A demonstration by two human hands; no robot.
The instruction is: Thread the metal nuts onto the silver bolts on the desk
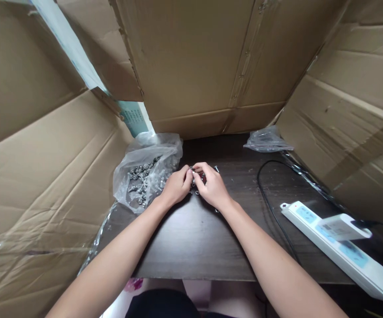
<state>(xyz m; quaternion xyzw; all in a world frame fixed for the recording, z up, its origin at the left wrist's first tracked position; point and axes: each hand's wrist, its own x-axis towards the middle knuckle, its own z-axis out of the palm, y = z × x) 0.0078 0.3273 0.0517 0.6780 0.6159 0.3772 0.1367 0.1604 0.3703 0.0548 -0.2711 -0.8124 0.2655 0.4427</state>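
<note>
My left hand (pixel 177 184) and my right hand (pixel 209 183) meet above the dark table, fingertips pinched together. Between them is a small shiny metal part (pixel 192 172), mostly covered by the fingers, so its exact kind does not show. Under and around my right hand lie more small metal pieces, among them a bolt (pixel 216 169) by its knuckles and a nut-like ring (pixel 197 192) below the palm. Just left of my left hand, a clear plastic bag (pixel 125 170) lies open with many metal fasteners (pixel 141 174) inside.
Cardboard walls (pixel 194 62) enclose the table (pixel 191 238) at the back and sides. A white power strip (pixel 343 251) with a plugged-in adapter (pixel 342 227) lies at right, beside a black cable (pixel 271 207). Another plastic bag (pixel 267 140) rests at the back right.
</note>
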